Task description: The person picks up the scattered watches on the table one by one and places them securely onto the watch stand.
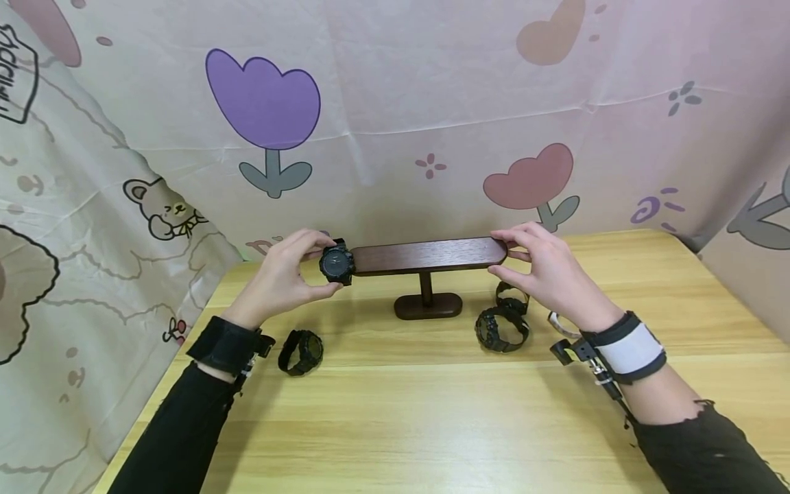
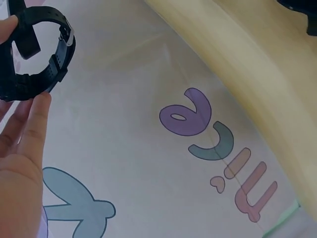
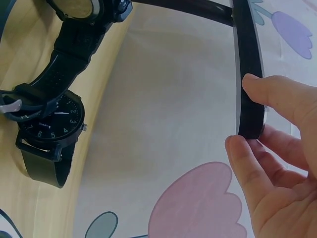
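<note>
Left hand [image 1: 285, 278] fingers pinch the black watch [image 1: 336, 263] by its case; its strap looks soft, light. Right hand [image 1: 546, 273] fingers clasp the stiff stand bar's [image 1: 432, 255] end.

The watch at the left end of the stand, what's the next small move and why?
Probably slide the black watch further onto the wooden bar: the left hand holds it right at the bar's tip, while the right hand pinches the far end, steadying it.

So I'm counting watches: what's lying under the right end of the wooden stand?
Two black watches lie on the table there. Beside them a pale band peeks out; the right hand covers the rest.
</note>
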A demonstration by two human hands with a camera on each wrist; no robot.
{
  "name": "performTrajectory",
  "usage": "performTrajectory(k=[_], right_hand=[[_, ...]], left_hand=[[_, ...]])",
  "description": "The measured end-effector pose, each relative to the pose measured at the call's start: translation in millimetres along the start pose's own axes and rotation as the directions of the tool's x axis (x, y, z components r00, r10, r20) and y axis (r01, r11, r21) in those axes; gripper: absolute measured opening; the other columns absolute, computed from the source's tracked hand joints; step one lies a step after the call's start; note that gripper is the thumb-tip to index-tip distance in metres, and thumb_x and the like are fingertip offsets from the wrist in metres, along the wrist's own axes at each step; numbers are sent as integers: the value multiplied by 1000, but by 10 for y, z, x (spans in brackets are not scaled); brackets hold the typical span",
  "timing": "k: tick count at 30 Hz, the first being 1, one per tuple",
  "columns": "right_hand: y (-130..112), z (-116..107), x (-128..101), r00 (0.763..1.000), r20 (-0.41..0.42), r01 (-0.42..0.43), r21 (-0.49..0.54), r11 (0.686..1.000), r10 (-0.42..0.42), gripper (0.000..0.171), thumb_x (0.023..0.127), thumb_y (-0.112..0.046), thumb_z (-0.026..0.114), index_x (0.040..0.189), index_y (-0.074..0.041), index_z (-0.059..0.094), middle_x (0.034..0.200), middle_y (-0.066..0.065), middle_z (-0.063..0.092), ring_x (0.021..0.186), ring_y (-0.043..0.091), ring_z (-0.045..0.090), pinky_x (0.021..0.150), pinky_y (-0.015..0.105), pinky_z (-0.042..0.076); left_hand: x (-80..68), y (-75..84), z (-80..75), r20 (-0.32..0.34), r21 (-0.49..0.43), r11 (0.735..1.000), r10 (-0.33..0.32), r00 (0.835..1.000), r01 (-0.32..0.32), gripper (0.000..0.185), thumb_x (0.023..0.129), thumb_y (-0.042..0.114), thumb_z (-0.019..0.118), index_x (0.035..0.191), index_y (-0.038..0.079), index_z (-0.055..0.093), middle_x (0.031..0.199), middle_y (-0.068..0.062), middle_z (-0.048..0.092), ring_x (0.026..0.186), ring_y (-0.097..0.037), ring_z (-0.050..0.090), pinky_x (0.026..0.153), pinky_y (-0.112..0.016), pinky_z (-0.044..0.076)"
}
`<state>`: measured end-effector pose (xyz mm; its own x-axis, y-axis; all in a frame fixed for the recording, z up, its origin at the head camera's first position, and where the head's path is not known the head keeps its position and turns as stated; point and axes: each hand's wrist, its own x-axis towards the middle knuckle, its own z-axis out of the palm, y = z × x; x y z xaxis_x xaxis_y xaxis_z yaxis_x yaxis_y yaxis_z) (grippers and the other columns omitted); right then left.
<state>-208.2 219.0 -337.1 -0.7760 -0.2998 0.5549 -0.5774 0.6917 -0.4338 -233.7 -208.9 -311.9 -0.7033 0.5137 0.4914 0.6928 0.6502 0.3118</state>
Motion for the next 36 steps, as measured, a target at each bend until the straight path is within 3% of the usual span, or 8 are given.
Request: performTrajectory(k=[36], right_hand=[[45, 11, 3, 1000, -2, 2, 19, 1000, -2, 50, 88, -5, 88, 134, 2, 70, 119, 16, 68, 112, 33, 70, 92, 37, 63]], left_hand=[[390, 178, 214, 66, -87, 983, 165, 984, -159, 60, 74, 14, 99, 124, 3, 67, 123, -10, 69, 115, -23, 70, 105, -35, 62]])
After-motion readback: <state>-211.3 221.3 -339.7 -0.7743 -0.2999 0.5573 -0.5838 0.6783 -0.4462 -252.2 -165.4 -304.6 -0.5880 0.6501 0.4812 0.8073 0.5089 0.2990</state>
